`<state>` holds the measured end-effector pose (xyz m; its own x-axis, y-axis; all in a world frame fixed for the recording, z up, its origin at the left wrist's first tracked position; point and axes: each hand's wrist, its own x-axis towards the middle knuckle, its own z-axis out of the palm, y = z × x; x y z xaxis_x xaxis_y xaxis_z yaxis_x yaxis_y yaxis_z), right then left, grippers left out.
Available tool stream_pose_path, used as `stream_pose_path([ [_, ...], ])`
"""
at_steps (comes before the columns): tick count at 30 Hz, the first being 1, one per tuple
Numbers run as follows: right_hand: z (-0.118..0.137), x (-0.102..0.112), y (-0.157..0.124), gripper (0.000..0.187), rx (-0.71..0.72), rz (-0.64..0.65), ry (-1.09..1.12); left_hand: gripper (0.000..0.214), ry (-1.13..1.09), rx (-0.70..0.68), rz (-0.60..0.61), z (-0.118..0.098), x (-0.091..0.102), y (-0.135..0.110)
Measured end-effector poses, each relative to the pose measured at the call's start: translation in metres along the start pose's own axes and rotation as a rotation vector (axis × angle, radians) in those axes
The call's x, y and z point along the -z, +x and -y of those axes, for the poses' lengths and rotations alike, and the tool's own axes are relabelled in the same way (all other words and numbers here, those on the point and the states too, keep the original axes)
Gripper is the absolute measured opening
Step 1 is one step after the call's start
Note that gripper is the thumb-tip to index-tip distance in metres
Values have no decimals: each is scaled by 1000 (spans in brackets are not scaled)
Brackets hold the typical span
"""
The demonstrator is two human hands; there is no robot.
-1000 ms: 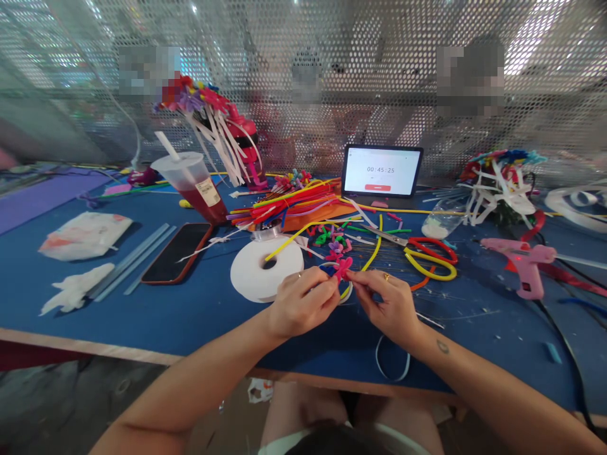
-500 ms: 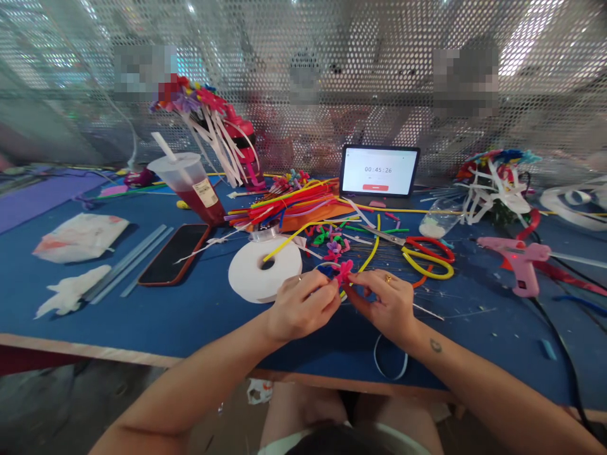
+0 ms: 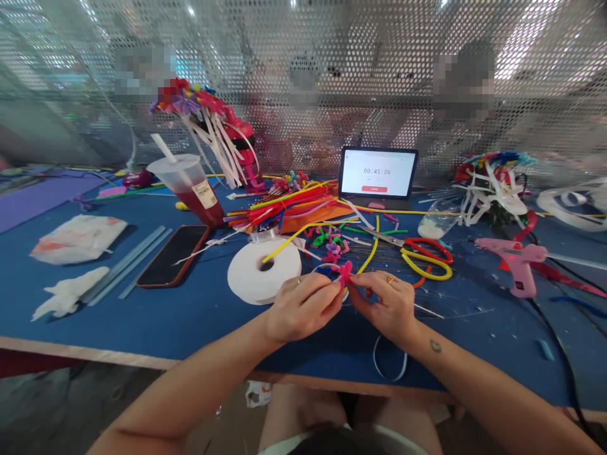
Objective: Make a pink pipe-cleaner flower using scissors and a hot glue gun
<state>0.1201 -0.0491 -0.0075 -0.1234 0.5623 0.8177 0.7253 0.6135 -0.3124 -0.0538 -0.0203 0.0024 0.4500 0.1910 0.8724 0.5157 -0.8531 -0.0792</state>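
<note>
A small pink pipe-cleaner flower is held up between my two hands above the front of the blue table. My left hand is closed in a pinch on its left side, and my right hand pinches it from the right with thumb and forefinger. The fingers partly cover the flower's lower part. Just behind my left hand lies a white ribbon roll with a yellow pipe cleaner across it. Small pipe-cleaner pieces in green, purple and pink are scattered beyond the flower.
Scissors with red and yellow handles lie right of my hands, and a pink glue gun farther right. At left are a phone and a tilted drink cup. Behind stand a tablet timer and a pipe-cleaner bundle.
Both hands keep their pinch on the pink flower, which has turned slightly between the fingers. The view has shifted a little; the things on the table stay put.
</note>
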Motion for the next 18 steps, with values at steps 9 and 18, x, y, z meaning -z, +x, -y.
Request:
stream_pose_path([
  [9, 0, 1, 0, 12, -2, -11, 12, 18, 70, -82, 2, 1, 3, 0],
  [18, 2, 0, -4, 24, 28, 32, 18, 8, 77, -66, 3, 0, 4, -2],
])
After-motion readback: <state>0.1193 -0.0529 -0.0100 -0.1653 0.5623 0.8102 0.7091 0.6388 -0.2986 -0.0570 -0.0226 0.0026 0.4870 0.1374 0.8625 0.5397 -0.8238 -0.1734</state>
